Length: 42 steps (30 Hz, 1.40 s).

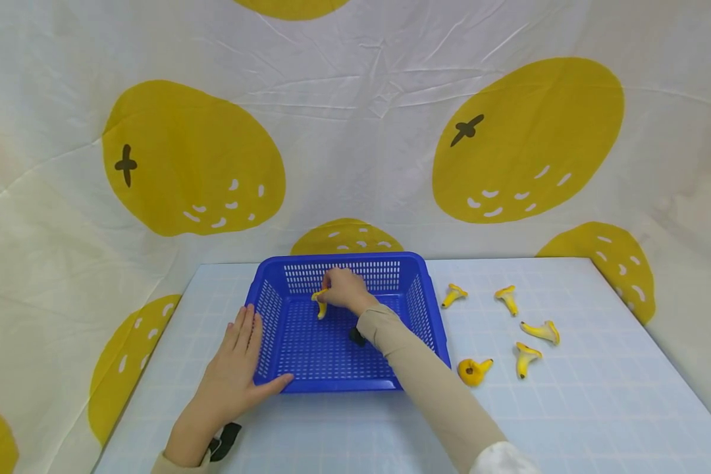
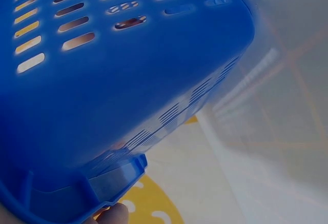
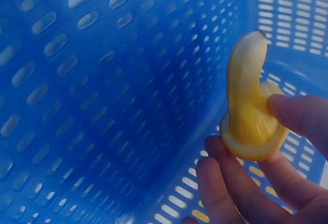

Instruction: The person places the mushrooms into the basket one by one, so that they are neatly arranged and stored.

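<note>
A yellow chanterelle mushroom (image 1: pixel 322 308) is pinched between the thumb and fingers of my right hand (image 1: pixel 346 288), inside the blue plastic basket (image 1: pixel 343 386). Seen in the right wrist view, the chanterelle (image 3: pixel 248 96) has its stem up and its cap down among the fingertips. My left hand (image 1: pixel 231 368) lies with straight fingers along the basket's left rim, the thumb spread toward the front rim. In the left wrist view the basket's outer wall (image 2: pixel 118 70) hides most of that hand.
Right of the basket, several more chanterelles lie on the pale checked table, among them one near the front corner (image 1: pixel 473 372) and one farther right (image 1: pixel 541 332). Behind the table hangs a white cloth (image 1: pixel 355 164) printed with yellow fruit.
</note>
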{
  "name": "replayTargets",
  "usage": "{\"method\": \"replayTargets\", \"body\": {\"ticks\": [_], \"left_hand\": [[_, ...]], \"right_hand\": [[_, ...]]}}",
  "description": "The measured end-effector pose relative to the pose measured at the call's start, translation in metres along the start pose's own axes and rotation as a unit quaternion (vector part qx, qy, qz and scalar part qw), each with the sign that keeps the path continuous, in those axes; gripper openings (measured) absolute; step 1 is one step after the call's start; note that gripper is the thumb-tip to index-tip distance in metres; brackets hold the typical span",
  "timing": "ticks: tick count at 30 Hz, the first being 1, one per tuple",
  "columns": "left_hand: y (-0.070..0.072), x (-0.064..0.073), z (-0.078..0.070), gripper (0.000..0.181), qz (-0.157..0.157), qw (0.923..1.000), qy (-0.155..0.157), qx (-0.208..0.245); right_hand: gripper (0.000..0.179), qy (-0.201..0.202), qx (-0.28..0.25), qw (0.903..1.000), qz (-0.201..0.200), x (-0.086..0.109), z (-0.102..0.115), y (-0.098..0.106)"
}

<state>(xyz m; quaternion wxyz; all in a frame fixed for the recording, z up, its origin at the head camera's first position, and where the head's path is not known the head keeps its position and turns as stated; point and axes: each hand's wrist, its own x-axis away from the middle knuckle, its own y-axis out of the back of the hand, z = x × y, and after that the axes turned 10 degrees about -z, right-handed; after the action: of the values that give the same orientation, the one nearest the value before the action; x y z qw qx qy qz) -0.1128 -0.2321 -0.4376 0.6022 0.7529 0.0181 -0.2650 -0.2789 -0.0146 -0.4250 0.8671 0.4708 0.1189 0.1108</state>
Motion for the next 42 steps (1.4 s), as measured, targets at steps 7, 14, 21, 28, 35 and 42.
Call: {"method": "replayTargets", "body": {"ticks": [7, 14, 21, 28, 35, 42], "left_hand": [[-0.001, 0.0, 0.0, 0.115, 0.004, 1.0, 0.0, -0.002], [-0.001, 0.001, 0.001, 0.115, 0.001, 1.0, 0.0, 0.0], [-0.001, 0.001, 0.001, 0.114, -0.009, 0.9999, -0.006, -0.002], [-0.001, 0.001, 0.001, 0.114, -0.008, 0.9999, -0.007, 0.0], [0.0, 0.001, 0.001, 0.114, 0.0, 1.0, -0.002, 0.004], [0.001, 0.0, 0.0, 0.114, 0.006, 0.9999, 0.002, 0.011]], "right_hand": [[0.016, 0.004, 0.039, 0.9989, 0.024, 0.0, -0.002, -0.005], [0.017, 0.014, 0.054, 0.9983, 0.017, -0.001, -0.002, -0.01], [0.018, 0.025, 0.079, 0.9964, 0.016, -0.002, -0.002, -0.012], [0.02, 0.029, 0.082, 0.9961, 0.017, 0.0, 0.003, -0.006], [0.028, 0.037, 0.083, 0.9956, 0.02, 0.002, 0.016, 0.007], [0.03, 0.051, 0.08, 0.9954, 0.009, 0.005, 0.033, 0.028]]}}
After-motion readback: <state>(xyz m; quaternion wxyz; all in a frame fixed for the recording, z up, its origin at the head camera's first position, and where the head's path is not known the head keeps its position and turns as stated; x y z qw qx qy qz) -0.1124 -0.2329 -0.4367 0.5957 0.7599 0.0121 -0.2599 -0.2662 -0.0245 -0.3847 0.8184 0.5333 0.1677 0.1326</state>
